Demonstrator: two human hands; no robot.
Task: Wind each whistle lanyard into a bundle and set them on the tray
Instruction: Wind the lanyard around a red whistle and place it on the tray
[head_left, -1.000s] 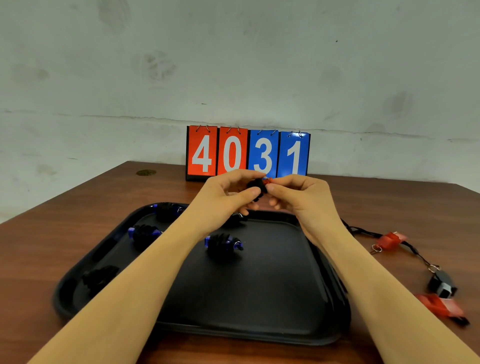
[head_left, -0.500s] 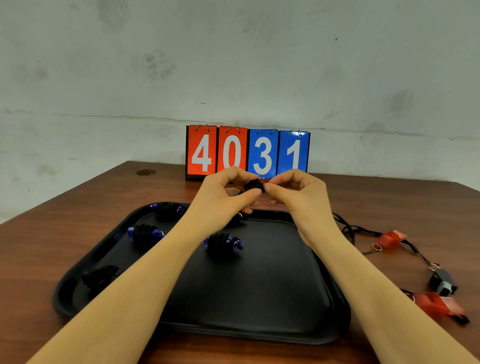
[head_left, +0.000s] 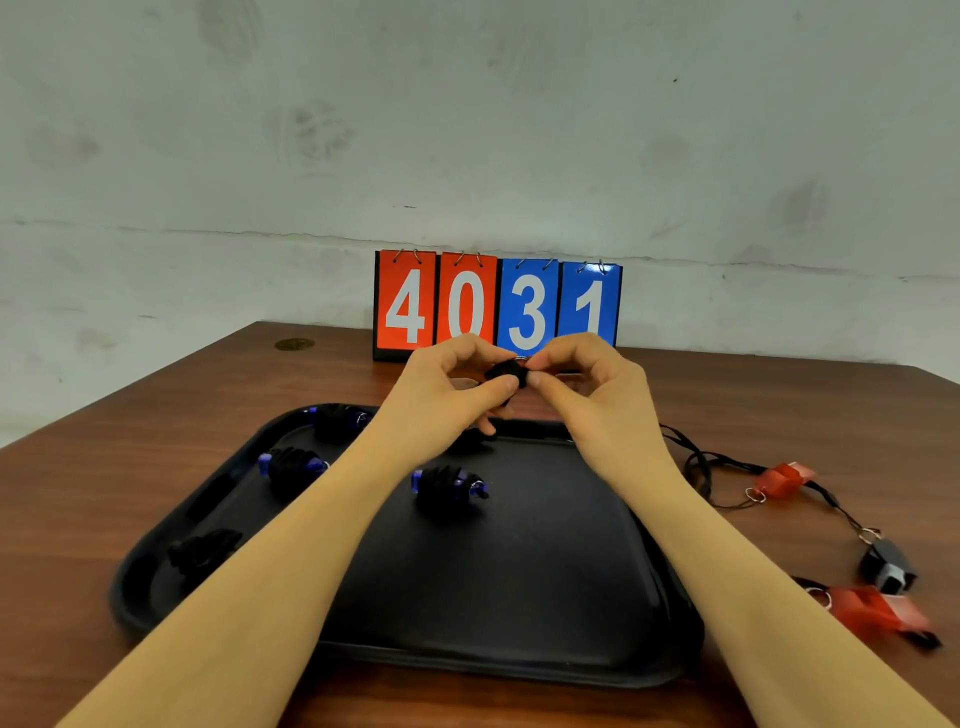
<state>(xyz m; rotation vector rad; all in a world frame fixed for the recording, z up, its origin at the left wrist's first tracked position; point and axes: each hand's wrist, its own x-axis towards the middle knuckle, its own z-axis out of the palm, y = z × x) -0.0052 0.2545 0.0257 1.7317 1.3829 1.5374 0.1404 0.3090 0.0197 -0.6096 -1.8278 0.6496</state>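
Lanyard bundle in hand: small black wound bundle (head_left: 506, 375) at frame centre, held in the air above the far rim of the tray; a bit of metal ring shows at its top; the whistle inside is hidden by cord and fingertips.
Left hand: left hand (head_left: 447, 387) pinches the bundle between thumb and curled fingers from the left side.
Right hand: right hand (head_left: 592, 384) pinches the bundle's right end, thumb and forefinger pressed together on it, the other fingers curled.
Tray: black tray (head_left: 519, 582) on the worktop, lower centre; its far edge is partly covered by the hands.
Bundles on tray: blue-whistle bundle (head_left: 449, 486) mid-tray; second blue bundle (head_left: 293, 465) to the left; third bundle (head_left: 337, 420) at the far left corner; all-black bundle (head_left: 200, 553) at the near left, partly hidden by the left forearm; one more dark lump under the left hand, too hidden to tell.
Loose whistles: right of the tray, on the worktop, upper red whistle (head_left: 784, 478), black whistle (head_left: 888, 566) and lower red whistle (head_left: 878, 613), blurred, with unwound black cord (head_left: 698, 462) trailing between them.
Writing: flip scoreboard (head_left: 497, 306) at the back of the worktop (head_left: 130, 467) reads 4 0 on red cards, 3 1 on blue; its lower edge is covered by the hands.
Brass disc: round inset (head_left: 294, 344) in the worktop, upper left; markings unreadable.
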